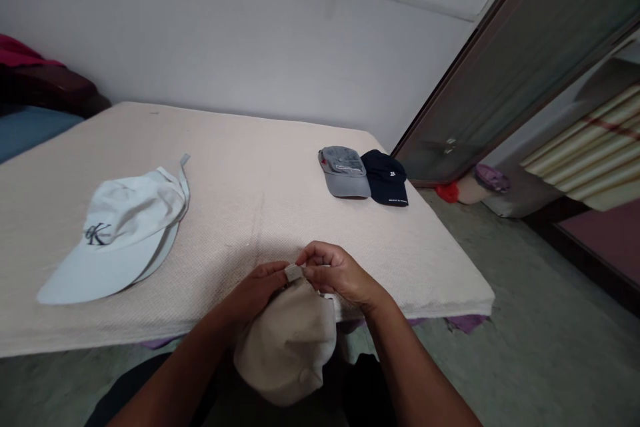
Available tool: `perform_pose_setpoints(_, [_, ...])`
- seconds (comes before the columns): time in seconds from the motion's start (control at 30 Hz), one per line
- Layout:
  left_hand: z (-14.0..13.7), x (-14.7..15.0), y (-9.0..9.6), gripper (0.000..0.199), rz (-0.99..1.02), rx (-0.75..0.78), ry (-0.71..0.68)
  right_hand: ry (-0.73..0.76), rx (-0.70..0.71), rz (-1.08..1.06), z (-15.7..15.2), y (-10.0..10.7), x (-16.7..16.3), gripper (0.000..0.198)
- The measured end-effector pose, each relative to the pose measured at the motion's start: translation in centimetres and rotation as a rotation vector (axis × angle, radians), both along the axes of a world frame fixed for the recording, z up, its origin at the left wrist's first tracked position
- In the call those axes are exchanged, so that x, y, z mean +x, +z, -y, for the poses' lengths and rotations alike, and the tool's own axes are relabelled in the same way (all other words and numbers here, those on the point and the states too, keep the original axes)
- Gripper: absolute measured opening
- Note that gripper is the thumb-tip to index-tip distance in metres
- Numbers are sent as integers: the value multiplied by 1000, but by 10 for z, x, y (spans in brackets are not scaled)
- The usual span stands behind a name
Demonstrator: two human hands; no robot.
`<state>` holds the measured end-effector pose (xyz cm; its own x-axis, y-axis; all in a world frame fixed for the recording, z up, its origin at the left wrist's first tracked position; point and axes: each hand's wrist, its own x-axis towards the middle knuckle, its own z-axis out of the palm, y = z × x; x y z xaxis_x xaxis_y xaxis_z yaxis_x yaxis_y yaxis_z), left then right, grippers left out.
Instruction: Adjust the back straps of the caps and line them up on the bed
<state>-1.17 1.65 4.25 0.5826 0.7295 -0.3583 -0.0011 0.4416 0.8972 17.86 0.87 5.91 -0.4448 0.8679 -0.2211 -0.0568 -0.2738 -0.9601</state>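
Holding beige cap (290,350) | cream textured cover (250,160) | pale wall (225,40) | grey floor (530,327)

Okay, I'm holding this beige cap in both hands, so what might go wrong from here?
The beige cap reaches past the cream cover's front edge; if the left hand and right hand slip, it might fall to the floor.
The white cap lies near that edge, so the left hand could knock it.
The navy cap might shift if the cover is tugged.
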Motion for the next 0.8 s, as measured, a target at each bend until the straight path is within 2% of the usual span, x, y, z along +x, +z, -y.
perform_pose_setpoints(0.13, [1, 0, 5, 31, 16, 10, -40, -54, 12, -39, -2, -5, -3, 19])
perform_pose_setpoints(0.33, [0, -1, 12, 28, 54, 9, -32, -60, 12, -50, -3, -10, -7, 19])
perform_pose_setpoints(0.47, [0, 0, 11, 27, 93, 1, -31, -98, 7, -35, -4, -11, -8, 18])
perform_pose_setpoints(0.67, [2, 1, 5, 31, 114, -133, 10, -170, 5, -92, -4, -11, -8, 15])
perform_pose_setpoints(0.8, [1, 2, 2, 33, 89, -144, 1, -224, -9, -104, -6, -11, -9, 17])
